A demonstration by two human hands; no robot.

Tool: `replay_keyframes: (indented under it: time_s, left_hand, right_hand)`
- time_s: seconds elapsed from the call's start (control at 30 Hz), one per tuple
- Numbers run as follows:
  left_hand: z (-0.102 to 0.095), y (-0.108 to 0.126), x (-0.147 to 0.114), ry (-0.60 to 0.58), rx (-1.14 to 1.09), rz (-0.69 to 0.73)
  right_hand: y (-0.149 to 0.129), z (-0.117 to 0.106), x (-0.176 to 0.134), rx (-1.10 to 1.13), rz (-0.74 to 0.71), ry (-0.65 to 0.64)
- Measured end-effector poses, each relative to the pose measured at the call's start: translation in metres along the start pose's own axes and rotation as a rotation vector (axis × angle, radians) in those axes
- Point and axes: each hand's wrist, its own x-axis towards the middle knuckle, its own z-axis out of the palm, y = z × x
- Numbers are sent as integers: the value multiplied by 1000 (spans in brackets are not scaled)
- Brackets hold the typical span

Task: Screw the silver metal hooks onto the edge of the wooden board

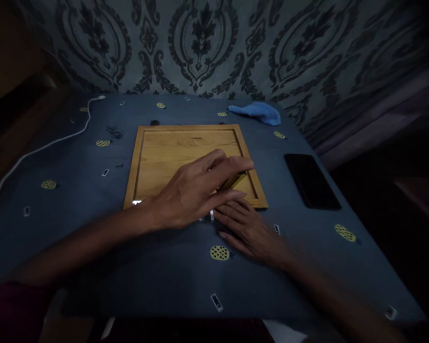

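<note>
Across the middle of the worktop [157,281] lies a rimmed wooden board [160,152], work on it seemingly under way. The left hand [196,187] has its fingers closed around a yellow tool [238,180]; the right hand [252,231] lies at the board's near edge by a shiny metal piece [212,216], its grip unclear. What is done or left cannot be told.

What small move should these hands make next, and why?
Probably the right hand should steady the board before the tool is used: the left hand holds that tool over the board, while the right lies at the near edge, its fingertips by a shiny piece. The tool's tip is hidden, so this is tentative.
</note>
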Motion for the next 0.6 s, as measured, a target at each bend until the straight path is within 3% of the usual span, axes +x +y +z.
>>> replay_keyframes:
  time_s: [0.1, 0.3, 0.6]
  left_hand:
    - [1, 1, 2, 43, -1, -1]
    - [0, 6, -1, -2, 60, -74]
    - [6, 5, -12, 159, 156, -109]
  right_hand:
    - [0, 1, -1, 14, -6, -7]
    - [0, -2, 1, 65, 25, -55]
    - [-2, -5, 4, 51, 2, -68]
